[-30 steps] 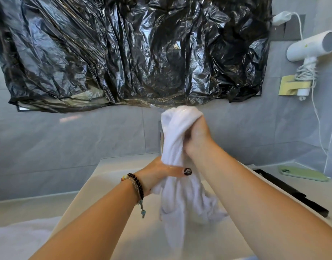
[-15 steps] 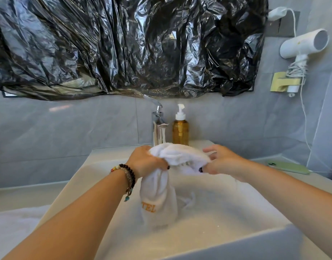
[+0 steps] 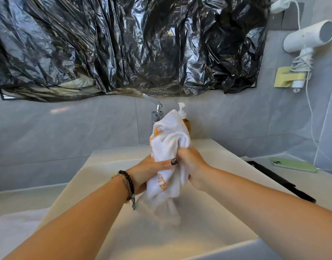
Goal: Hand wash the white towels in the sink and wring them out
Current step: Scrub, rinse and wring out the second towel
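Both hands clamped on the white towel (image 3: 169,145), held upright above the sink (image 3: 208,222). Left hand (image 3: 148,171) wrapped round the middle, right hand (image 3: 191,164) squeezing just beside it, touching. Bunched top poking up past the faucet (image 3: 155,109) and soap bottle (image 3: 183,115), tail dangling blurry below.

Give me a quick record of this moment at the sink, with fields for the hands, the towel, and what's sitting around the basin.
left hand: grips the towel's middle from the left, thumb across the front
right hand: grips the towel from the right, just below its bunched top
towel: white with orange lettering, held upright over the sink, lower end hanging blurred
sink: pale basin, under the towel
faucet: behind the towel
soap bottle: amber, white pump, partly hidden by the towel
phone: green, lying on the counter at right
hair dryer: white, in a wall holder
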A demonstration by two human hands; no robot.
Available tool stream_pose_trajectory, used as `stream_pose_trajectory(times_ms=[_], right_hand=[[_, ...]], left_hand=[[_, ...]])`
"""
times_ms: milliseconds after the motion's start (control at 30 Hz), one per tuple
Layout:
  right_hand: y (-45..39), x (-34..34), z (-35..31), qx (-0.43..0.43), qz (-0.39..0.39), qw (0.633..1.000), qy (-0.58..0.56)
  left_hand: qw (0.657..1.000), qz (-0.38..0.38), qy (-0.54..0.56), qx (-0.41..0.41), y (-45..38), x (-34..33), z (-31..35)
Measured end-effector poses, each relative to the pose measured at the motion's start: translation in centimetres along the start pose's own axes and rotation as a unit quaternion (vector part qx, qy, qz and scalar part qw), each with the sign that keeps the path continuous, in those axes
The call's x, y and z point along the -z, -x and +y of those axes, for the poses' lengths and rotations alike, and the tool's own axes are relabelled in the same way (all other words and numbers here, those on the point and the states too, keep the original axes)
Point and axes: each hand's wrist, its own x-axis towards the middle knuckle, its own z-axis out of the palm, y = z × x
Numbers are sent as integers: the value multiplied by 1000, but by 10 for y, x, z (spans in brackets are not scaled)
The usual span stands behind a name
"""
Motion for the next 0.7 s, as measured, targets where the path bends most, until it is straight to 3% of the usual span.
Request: stream_pose_trajectory(times_ms=[100,200,333,400,467,533,600,700], right_hand=[[-18,-17,23,-41,-3,999,-17],[-4,-16,22,-62,-60,996,8],[20,23,-3,43,-224,972,51],[25,49,-20,118,-278,947,108],[25,64,-26,206,-288,881,313],[19,63,-19,298,-270,772,491],[7,54,-5,396,-240,695,550],[-10,40,6,476,-257,635,551]], left_hand=[[998,3,38,54,1,1,-12],[996,-17,27,79,2,7,-18],[993,0,-113,23,-7,15,-16],[995,2,-97,27,-10,21,-20],[995,-26,-87,48,-10,19,-21],[989,-36,-114,85,-14,17,-26],[979,-36,-154,126,-16,15,-27],[970,-94,-155,163,-12,15,-30]])
